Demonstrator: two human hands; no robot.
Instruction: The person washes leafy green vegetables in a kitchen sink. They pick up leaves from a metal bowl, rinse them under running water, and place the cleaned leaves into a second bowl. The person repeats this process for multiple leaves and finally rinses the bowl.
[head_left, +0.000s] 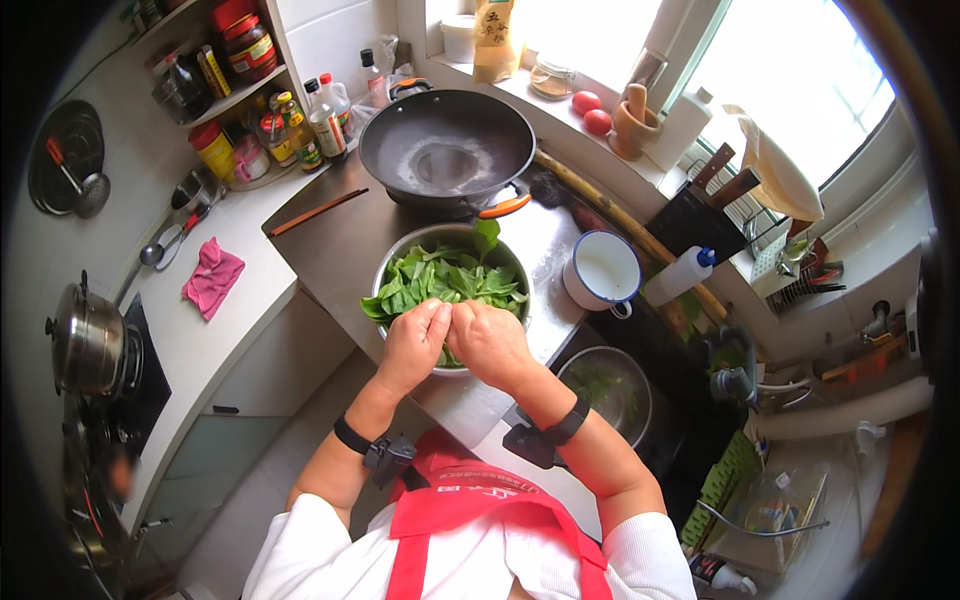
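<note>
My left hand (414, 343) and my right hand (491, 341) meet, thumbs side by side, over the near part of a steel bowl (376, 281). Fingers on both are curled in, and whatever may be pinched between them is hidden. Leafy greens (442, 274) fill the bowl, some leaves hanging over its left rim and one standing up at the back. The bowl rests on a stainless steel counter (315, 225). Just beyond it sits a wok (450, 142) with orange-trimmed handles, its inside bearing a whitish ring.
A white enamel mug (602, 270) stands to the right, near a squeeze bottle (679, 276). Below the mug is a steel pot (606, 390) with some greens inside. Chopsticks (319, 212) and a pink cloth (213, 279) lie left. A knife block (694, 217) stands right.
</note>
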